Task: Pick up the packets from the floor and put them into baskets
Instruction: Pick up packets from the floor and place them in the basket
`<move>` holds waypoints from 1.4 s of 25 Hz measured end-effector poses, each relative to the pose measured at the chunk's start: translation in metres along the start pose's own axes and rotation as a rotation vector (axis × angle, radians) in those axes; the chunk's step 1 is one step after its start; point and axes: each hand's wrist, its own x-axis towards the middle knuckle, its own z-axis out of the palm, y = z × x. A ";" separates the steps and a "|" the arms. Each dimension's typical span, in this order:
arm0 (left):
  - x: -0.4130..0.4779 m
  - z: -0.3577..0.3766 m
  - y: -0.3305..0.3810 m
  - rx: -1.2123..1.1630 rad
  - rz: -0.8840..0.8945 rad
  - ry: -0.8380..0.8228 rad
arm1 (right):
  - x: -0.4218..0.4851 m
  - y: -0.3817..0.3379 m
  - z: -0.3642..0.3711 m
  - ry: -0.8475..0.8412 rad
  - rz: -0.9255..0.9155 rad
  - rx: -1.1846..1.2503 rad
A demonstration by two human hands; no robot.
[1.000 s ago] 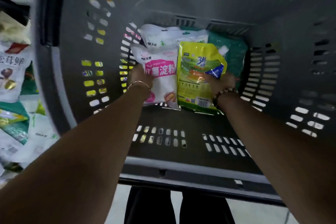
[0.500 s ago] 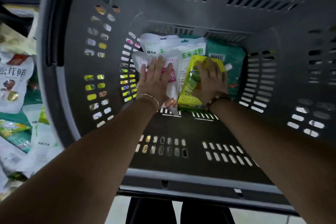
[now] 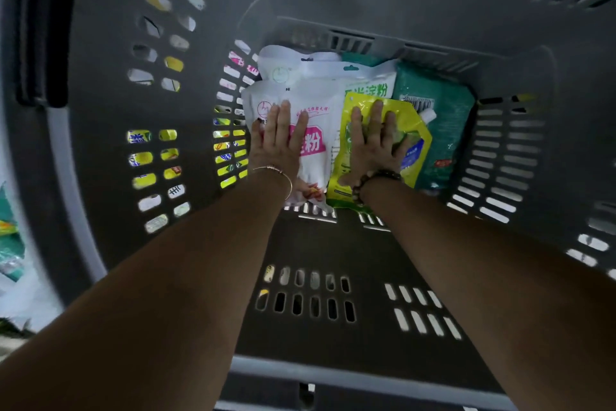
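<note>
Both my arms reach deep into a grey slotted plastic basket (image 3: 333, 374). My left hand (image 3: 278, 140) lies flat, fingers spread, on a white packet with a pink label (image 3: 316, 117). My right hand (image 3: 373, 140) lies flat on a yellow-green spouted pouch (image 3: 416, 130). Both packets rest at the far end of the basket floor, on top of other packets: two white ones (image 3: 333, 67) behind and a dark green one (image 3: 443, 124) at the right. Neither hand grips anything.
The basket's grey walls (image 3: 110, 110) rise high on all sides, with slots showing yellow packets outside on the left. More packets (image 3: 10, 254) lie on the floor beyond the left wall. The near half of the basket floor (image 3: 316, 244) holds nothing.
My hands held the two packets by their lower edges a second ago. They have let go, and now both palms press flat on top of the packets, which lie lower in the basket.
</note>
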 end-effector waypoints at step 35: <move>-0.356 -0.104 -0.160 -1.028 -0.407 0.391 | -0.313 -0.197 -0.149 0.305 -0.553 0.376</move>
